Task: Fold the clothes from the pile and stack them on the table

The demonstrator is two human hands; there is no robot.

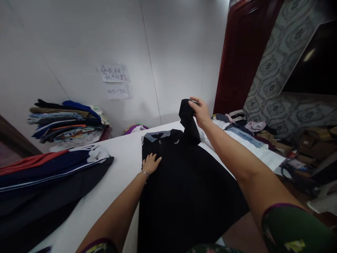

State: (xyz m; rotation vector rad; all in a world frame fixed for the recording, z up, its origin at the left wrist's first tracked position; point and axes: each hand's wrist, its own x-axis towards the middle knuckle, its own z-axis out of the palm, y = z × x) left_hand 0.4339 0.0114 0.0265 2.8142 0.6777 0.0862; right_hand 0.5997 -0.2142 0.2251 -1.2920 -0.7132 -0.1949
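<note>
A black long-sleeved top (181,182) with a grey collar, a small zip pull and a light chest emblem lies spread on the white table (119,147). My left hand (151,163) rests flat on its left chest area, fingers spread. Raised above the table on the right, my right hand (201,111) pinches the end of the top's sleeve (187,114) between thumb and fingers. The lifted sleeve hangs down from it to the shoulder. The top's lower end runs toward me, past the table's near edge.
A tall stack of folded clothes (68,123) stands at the back left. Nearer lie red, navy and dark garments (52,182). More clothes (242,130) lie to the right. Behind the table is a white wall (79,42) with paper notes (116,80). Boxes (313,140) stand far right.
</note>
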